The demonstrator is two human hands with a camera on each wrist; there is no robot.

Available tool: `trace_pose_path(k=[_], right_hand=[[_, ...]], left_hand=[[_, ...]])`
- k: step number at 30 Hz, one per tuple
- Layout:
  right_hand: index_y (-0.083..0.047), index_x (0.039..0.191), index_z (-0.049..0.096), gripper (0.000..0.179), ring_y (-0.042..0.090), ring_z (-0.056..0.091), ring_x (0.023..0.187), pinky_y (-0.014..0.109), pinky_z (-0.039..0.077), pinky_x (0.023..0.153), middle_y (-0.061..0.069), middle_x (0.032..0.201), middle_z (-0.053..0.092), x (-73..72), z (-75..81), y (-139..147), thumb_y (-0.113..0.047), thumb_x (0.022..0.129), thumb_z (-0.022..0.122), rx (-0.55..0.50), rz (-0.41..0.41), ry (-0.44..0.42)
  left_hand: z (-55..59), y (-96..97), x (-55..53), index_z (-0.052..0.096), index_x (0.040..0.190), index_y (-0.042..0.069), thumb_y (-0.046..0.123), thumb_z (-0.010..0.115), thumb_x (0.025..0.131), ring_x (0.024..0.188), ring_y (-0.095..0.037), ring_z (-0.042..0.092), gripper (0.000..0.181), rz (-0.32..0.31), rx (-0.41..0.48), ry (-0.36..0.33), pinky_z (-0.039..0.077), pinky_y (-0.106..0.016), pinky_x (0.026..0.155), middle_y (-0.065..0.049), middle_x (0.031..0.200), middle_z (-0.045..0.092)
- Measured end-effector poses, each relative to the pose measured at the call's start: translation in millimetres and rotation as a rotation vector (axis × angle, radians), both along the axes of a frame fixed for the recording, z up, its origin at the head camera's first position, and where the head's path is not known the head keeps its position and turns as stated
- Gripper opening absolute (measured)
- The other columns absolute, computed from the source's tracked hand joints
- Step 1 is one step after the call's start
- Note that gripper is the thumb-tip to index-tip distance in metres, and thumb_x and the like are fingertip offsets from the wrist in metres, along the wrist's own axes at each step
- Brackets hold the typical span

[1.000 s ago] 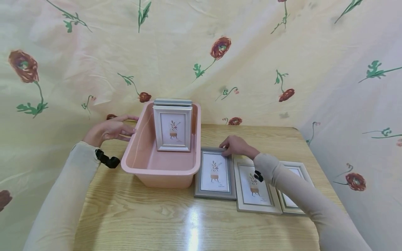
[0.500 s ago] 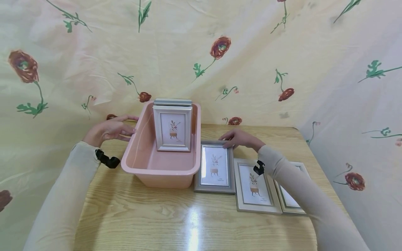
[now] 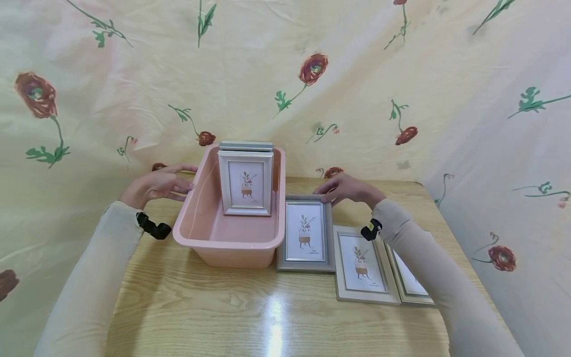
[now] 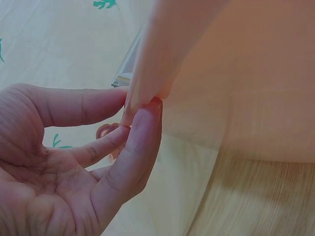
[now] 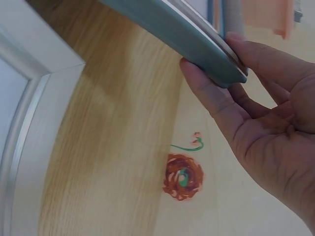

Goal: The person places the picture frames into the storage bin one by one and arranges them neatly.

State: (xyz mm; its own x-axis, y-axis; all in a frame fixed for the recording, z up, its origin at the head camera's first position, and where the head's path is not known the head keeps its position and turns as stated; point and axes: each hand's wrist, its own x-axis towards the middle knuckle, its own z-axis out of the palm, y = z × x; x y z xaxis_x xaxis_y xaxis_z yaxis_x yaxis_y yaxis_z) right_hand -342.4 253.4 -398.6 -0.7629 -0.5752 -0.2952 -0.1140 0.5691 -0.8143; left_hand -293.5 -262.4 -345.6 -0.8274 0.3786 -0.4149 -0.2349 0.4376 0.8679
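A pink plastic basin (image 3: 229, 245) stands at left centre in the head view. My left hand (image 3: 160, 186) pinches its left rim between thumb and fingers, as the left wrist view shows close up. Just right of the basin, a grey picture frame (image 3: 305, 232) leans up, its far edge raised. My right hand (image 3: 347, 190) pinches that frame at its far right corner. In the right wrist view, the thumb and fingers (image 5: 206, 88) lie on opposite faces of the frame. Inside the basin, a silver-white picture frame (image 3: 245, 182) stands upright, with more frame edges (image 3: 245, 145) behind it.
On the wooden table (image 3: 214, 312), a light beige picture frame (image 3: 362, 265) lies flat right of the grey one. Beyond it lies another frame (image 3: 412, 277), partly hidden by my right sleeve. A flower-patterned cloth (image 3: 250, 74) hangs behind the table.
My right hand has raised the far edge of the grey picture frame and shifted it slightly away from me. The left hand and the basin have stayed put.
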Motion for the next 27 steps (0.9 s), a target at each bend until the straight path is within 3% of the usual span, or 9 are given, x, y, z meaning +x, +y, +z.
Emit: trace_pose_path(k=[14, 27], right_hand=[[0.002, 0.125, 0.07, 0.034, 0.025, 0.074, 0.096, 0.048, 0.062, 0.084, 0.024, 0.122, 0.07, 6.6, 21.0, 9, -0.009, 0.093, 0.074, -0.079, -0.017, 0.051], [0.003, 0.125, 0.07, 0.034, 0.023, 0.075, 0.097, 0.044, 0.062, 0.085, 0.021, 0.124, 0.071, 7.7, 48.8, 15, -0.008, 0.093, 0.074, -0.074, -0.096, 0.136]], left_hand=[[2.7, 2.3, 2.0, 0.017, 0.162, 0.01, 0.013, 0.061, 0.1, 0.099, -0.012, 0.068, 0.076, 0.015, -0.021, 0.006, 0.057, -0.039, 0.096, -0.007, 0.13, 0.058], [4.9, 3.8, 2.7, 0.012, 0.163, 0.009, 0.011, 0.059, 0.101, 0.098, -0.011, 0.067, 0.077, 0.003, 0.004, -0.02, 0.057, -0.034, 0.092, 0.002, 0.116, 0.062]])
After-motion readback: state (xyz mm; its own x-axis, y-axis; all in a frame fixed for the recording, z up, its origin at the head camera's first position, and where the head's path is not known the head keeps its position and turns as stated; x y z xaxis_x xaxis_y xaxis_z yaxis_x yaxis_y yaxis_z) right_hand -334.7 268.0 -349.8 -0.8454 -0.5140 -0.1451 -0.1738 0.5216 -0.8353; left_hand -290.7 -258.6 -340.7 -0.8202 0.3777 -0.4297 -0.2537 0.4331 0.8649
